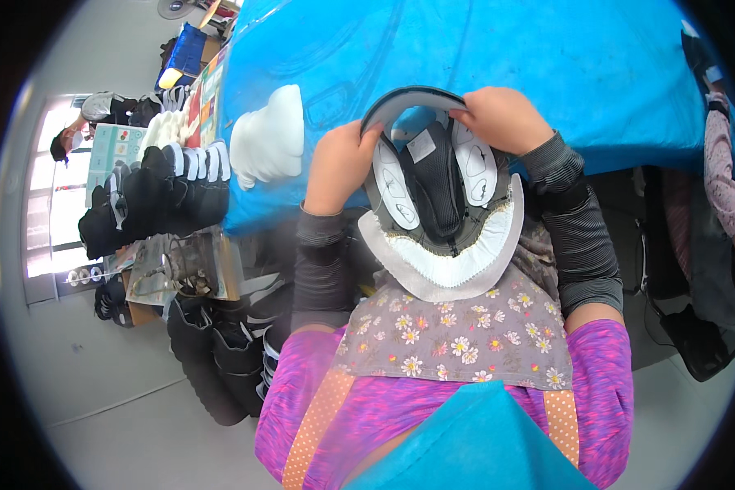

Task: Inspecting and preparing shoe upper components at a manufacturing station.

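Shoe upper (434, 186) held at its far rim, clasped in the grip of left hand (339, 163) and right hand (506, 122); white pieces (271, 135) stacked on blue tabletop (530, 57).

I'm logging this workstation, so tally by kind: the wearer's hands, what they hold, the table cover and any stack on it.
Left hand and right hand: 2
Black-and-white shoe upper: 1
Blue table cover: 1
Stack of white pieces: 1
Total: 5

Shoe upper (434, 184) held — left hand (335, 163) at its 10 o'clock, right hand (506, 119) at 1. White stack (271, 135) on blue worktop (563, 57).
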A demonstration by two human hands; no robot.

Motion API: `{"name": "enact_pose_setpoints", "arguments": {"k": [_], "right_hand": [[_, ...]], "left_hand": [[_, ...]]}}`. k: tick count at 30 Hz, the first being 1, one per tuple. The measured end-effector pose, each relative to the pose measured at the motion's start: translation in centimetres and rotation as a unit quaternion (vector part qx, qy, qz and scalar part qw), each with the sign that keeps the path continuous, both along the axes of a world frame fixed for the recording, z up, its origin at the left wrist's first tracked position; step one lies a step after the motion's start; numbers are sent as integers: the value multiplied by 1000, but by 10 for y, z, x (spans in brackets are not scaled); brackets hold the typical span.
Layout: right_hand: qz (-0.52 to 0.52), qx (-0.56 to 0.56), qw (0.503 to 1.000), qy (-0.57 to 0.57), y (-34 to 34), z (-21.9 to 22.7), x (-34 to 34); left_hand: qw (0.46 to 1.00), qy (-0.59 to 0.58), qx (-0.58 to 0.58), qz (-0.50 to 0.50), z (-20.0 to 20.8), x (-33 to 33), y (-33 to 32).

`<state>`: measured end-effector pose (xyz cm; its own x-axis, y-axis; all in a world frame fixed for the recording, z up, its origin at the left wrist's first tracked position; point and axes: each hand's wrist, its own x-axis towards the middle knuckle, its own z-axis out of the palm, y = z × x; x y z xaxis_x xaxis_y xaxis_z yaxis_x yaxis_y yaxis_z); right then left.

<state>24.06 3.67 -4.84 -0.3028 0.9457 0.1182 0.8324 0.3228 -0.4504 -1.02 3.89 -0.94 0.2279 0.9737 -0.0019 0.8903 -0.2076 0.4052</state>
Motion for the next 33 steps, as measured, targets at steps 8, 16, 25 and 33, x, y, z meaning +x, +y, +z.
{"name": "enact_pose_setpoints", "arguments": {"k": [8, 16, 25, 33], "right_hand": [[-94, 289, 953, 25, -4, 64, -43], [-143, 370, 916, -58, 11, 83, -69], [-126, 229, 962, 75, 108, 9, -20], [-63, 129, 976, 163, 138, -31, 7]], "left_hand": [[967, -159, 186, 65, 35, 48, 8], [929, -270, 244, 66, 38, 77, 33], [964, -40, 236, -116, -21, 44, 139], [971, 54, 229, -49, -2, 44, 141]]}}
